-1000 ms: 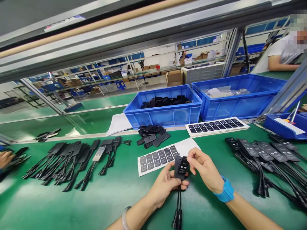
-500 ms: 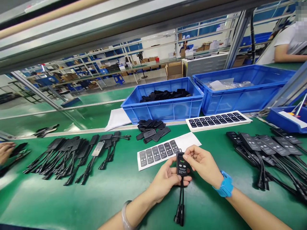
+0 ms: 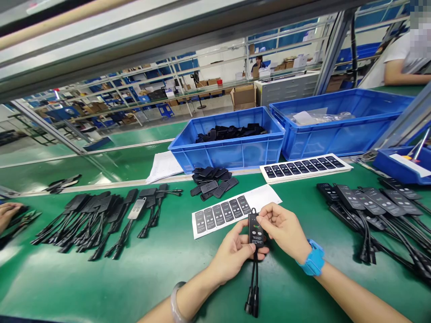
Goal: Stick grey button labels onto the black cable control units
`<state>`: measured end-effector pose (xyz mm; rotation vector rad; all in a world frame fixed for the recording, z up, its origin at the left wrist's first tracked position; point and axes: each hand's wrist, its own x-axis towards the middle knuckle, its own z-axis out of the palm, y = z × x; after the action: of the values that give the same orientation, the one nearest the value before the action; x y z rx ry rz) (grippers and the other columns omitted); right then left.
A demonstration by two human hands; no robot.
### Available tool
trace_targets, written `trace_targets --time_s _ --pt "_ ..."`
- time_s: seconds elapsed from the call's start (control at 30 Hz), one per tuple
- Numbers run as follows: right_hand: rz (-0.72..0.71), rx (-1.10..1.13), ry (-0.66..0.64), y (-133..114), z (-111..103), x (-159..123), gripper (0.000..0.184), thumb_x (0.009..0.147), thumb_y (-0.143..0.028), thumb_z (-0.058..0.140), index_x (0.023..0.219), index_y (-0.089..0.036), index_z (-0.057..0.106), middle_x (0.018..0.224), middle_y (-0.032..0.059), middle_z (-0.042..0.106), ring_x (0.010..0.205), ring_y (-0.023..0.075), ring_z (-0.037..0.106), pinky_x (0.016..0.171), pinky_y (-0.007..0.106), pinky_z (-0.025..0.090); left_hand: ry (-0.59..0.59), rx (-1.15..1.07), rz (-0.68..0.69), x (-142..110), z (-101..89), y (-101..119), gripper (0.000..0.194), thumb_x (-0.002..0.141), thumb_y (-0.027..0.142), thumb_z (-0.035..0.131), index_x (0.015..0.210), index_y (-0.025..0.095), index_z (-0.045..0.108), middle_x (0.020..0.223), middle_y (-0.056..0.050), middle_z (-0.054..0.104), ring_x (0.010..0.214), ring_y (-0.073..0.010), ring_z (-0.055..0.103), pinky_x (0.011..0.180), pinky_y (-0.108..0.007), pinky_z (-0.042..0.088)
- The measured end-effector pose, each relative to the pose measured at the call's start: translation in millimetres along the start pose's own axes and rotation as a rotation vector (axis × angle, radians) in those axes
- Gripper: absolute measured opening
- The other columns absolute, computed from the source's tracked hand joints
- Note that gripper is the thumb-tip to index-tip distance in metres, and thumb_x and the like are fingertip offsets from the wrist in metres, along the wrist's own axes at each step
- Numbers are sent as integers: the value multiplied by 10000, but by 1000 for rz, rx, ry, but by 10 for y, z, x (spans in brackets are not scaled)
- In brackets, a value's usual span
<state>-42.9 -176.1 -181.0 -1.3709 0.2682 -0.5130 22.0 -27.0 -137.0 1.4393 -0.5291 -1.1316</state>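
Note:
My left hand (image 3: 235, 248) holds a small black controller box (image 3: 255, 231) with a printed label on its face, the thumb over its lower edge and fingers behind. Two short cables with connector ends (image 3: 252, 291) hang down from it. The thumb and forefinger of my right hand (image 3: 279, 226) are closed at the upper right corner of the box, on the label's edge. Just behind lies a white label sheet (image 3: 262, 199) with a row of dark labels and a bare strip at its right. A metal loop shows at the box's top.
Labelled controllers (image 3: 373, 204) lie piled at right, unlabelled ones (image 3: 97, 208) at left. Black covers (image 3: 215, 184) sit before a blue bin (image 3: 225, 152); another blue bin (image 3: 336, 139) and a label stack (image 3: 306, 168) are beside it. Another person's hand (image 3: 8, 215) is at far left.
The view has shifted very slightly. Both hands stay on the controller box almost unmoved, with the box tilted a touch differently.

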Motion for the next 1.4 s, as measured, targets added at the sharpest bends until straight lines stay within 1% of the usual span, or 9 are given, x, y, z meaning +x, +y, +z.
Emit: trace_targets --time_s 0.2,0.33,0.6,0.77,0.93,1.03,1.2,1.27,1.4 --pt "-10 -78 32 27 10 -13 283 795 -390 600 827 -116 537 636 18 511 524 92 464 449 198 420 -8 23 24 -16 1 -10 603 835 355 662 1259 102 315 1074 -187 594 946 -222 639 869 -381 489" --pt "-84 -205 68 57 26 -16 401 821 -411 596 1088 -134 482 725 2 500 554 91 474 486 205 433 24 -13 20 -11 2 3 524 816 269 643 1207 114 332 998 -153 628 887 -231 657 814 -362 512" --pt "-31 -219 -233 132 121 -52 855 680 -282 704 1431 -140 321 1066 91 529 805 155 525 672 272 491 165 -106 52 84 -59 5 413 907 396 498 1186 119 372 1019 -146 624 785 -196 654 655 -285 512" --pt "-58 -147 -245 177 113 -60 568 891 -346 423 1403 -105 371 1082 101 570 856 160 566 819 328 491 173 75 88 102 -51 -35 503 904 457 524 1230 137 312 1012 -139 620 727 -170 650 637 -289 523" --pt "-151 -208 -167 187 156 -44 508 841 -238 424 1332 -107 446 944 56 602 751 127 546 716 266 482 179 164 112 136 -49 -94 487 891 506 514 1125 134 303 827 -94 635 639 -171 638 576 -274 510" --pt "-181 -230 -152 180 198 -48 499 848 -211 408 1336 -112 447 925 51 605 738 125 548 714 264 482 194 161 108 156 -68 -114 524 876 522 532 1146 132 309 875 -110 638 658 -183 640 598 -298 514" --pt "-338 -470 -155 189 170 -10 703 862 -252 471 1492 -91 202 1316 148 422 1175 201 452 982 330 431 162 -42 93 147 -112 -76 699 909 581 437 1401 178 147 1202 -169 559 980 -224 623 860 -387 488" --pt "-362 -580 -126 167 56 65 692 858 -225 451 1485 -65 203 1309 170 395 1171 214 449 993 341 428 98 197 146 126 -159 -47 679 937 581 362 1440 177 150 1281 -175 511 1098 -230 571 964 -417 430" --pt "-254 -1045 236 15 -443 263 617 829 -164 432 1409 27 346 1192 239 398 1038 291 492 921 422 451 189 1269 178 99 -261 -6 543 951 464 359 1409 174 395 1508 -117 243 1411 -279 168 1149 -506 94"
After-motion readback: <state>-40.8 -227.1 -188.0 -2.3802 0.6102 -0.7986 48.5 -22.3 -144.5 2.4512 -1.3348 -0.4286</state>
